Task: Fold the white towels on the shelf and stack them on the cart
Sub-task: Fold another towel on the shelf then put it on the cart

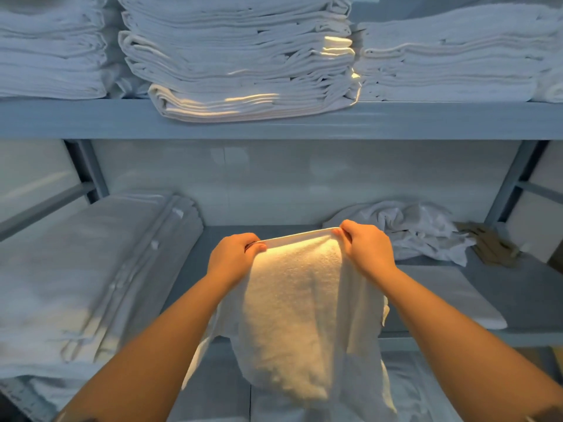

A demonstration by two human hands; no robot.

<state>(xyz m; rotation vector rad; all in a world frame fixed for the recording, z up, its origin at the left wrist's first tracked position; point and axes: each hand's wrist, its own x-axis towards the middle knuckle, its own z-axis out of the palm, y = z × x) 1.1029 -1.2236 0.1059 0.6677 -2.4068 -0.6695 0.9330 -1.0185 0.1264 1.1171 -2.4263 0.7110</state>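
Observation:
A white towel (300, 315) hangs in front of me over the middle shelf (524, 293), held up by its top edge. My left hand (234, 257) pinches the left end of that edge. My right hand (367, 243) pinches the right end, and the edge is stretched tight between the two. The towel's lower part droops below the shelf front. A crumpled heap of white towels (411, 229) lies on the shelf just behind my right hand. No cart is in view.
Tall stacks of folded white linen (240, 59) fill the upper shelf (91, 120). A large folded bundle (91, 269) fills the left of the middle shelf. A flat folded towel (451, 296) lies at the right, with a brownish cloth (490, 245) behind it.

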